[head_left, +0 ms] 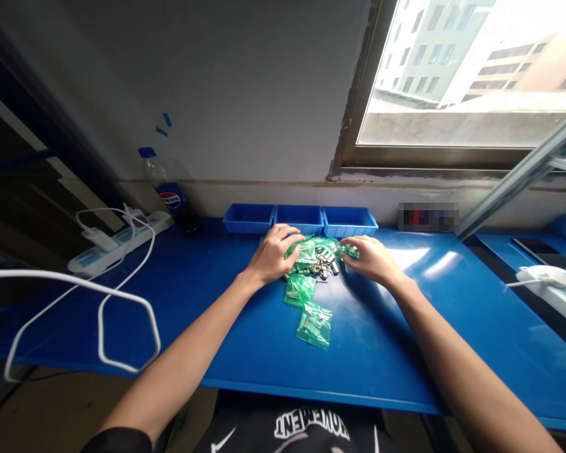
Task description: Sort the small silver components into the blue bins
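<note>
Green packets (314,326) (see-through), left hand (274,255) atop, right hand (372,257) gripping one

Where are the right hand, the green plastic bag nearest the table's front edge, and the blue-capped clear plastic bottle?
Right hand (371,257), head view: back of the hand.
Nearest green plastic bag (314,325), head view: middle of its face.
Blue-capped clear plastic bottle (171,197), head view: its label.

I face a grey wall (226,94), with a brown-framed window (466,119) up to my right showing pale buildings (424,50) outside. Bright daylight glares off the blue table (368,352) before me, while my far left lies dim.
</note>
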Demonstrator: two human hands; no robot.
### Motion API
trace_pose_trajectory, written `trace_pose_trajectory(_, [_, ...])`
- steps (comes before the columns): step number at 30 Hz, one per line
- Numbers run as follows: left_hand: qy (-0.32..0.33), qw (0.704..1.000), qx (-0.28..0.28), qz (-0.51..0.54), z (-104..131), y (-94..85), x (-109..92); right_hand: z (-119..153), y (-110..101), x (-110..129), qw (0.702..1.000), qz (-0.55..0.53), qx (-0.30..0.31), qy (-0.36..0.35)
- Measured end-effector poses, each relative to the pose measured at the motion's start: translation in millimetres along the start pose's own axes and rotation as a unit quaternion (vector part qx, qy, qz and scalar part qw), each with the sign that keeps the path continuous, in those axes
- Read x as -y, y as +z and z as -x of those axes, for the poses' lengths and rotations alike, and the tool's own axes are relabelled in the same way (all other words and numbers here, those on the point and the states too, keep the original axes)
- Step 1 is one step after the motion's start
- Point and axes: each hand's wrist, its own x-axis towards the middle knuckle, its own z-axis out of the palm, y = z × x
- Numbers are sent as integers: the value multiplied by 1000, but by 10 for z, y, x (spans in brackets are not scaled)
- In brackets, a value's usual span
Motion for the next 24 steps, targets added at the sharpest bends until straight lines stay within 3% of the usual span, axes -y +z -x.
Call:
trace_pose_trajectory(5, [16,1000,24,12,12,-43,-87,-34,64,71,991,-116,-63,-7])
trace_pose_trajectory(8, [62,994,87,33,-3,-137,-134,-15,-63,247,985,-106,-136,-28])
trace_pose_trajectory(9, [81,989,120,37,-5,-174,-148,2,-124,323,985,-114,-120,-40])
trace_pose_trajectory(10, [96,983,152,38,-6,-209,-160,23,-184,403,987,-137,-60,-58])
trace_pose_trajectory(12, [107,973,205,27,-4,-268,-177,74,-273,568,971,-169,138,-103])
trace_pose_trajectory(14, [101,967,233,11,1,-299,-182,124,-300,721,950,-136,252,-122])
trace_pose_trajectory(17, [95,966,242,4,11,-292,-173,162,-253,876,949,-65,280,-130])
trace_pose_trajectory(20, [87,970,224,29,11,-252,-159,141,-205,877,933,-93,330,-114])
trace_pose_trajectory(24, [40,986,119,108,-30,-215,-126,79,-228,683,919,-170,342,-100])
